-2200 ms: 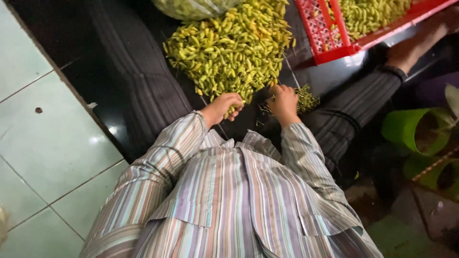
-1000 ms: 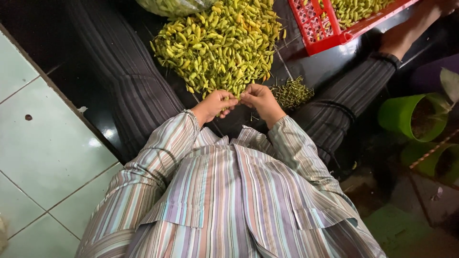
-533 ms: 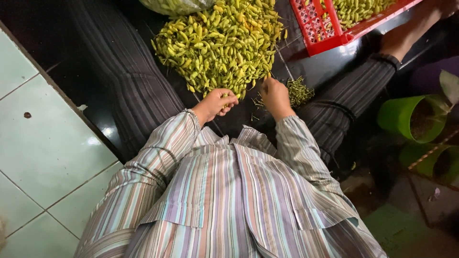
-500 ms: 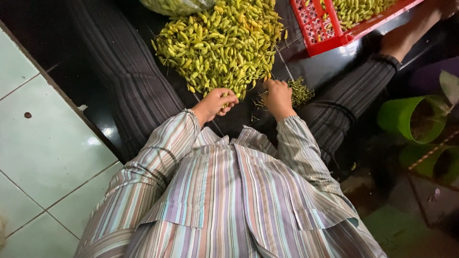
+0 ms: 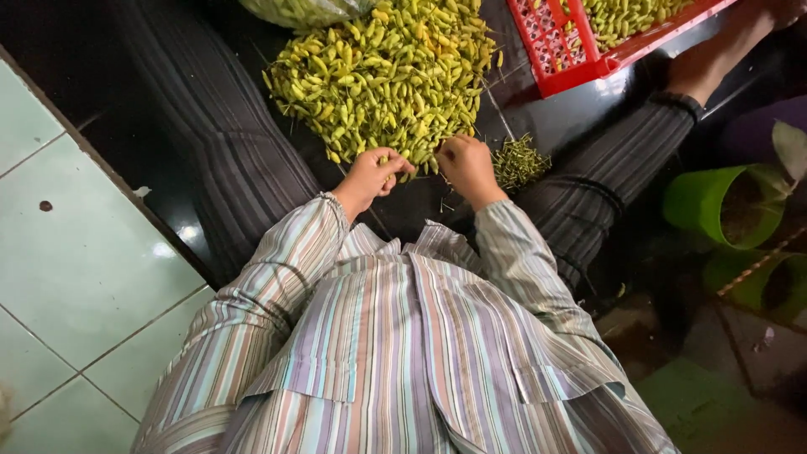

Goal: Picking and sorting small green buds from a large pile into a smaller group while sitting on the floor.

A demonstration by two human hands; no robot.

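Both hands now meet at the near edge of the chilli heap. Half a second ago the right hand was over at the small pile of plucked stems; it has since come back left to the heap, which suggests one stem was dropped and the next chilli is being picked up. The left hand is curled, fingertips pinching a yellow-green chilli at the heap's edge. The right hand is closed in a loose fist touching the chillies; what it grips, if anything, cannot be told. The chillies are far too many to count: one big heap on the dark floor between the person's legs. There is one stem pile right of the hands, one red crate holding more chillies far right, and two green pots at the right edge.
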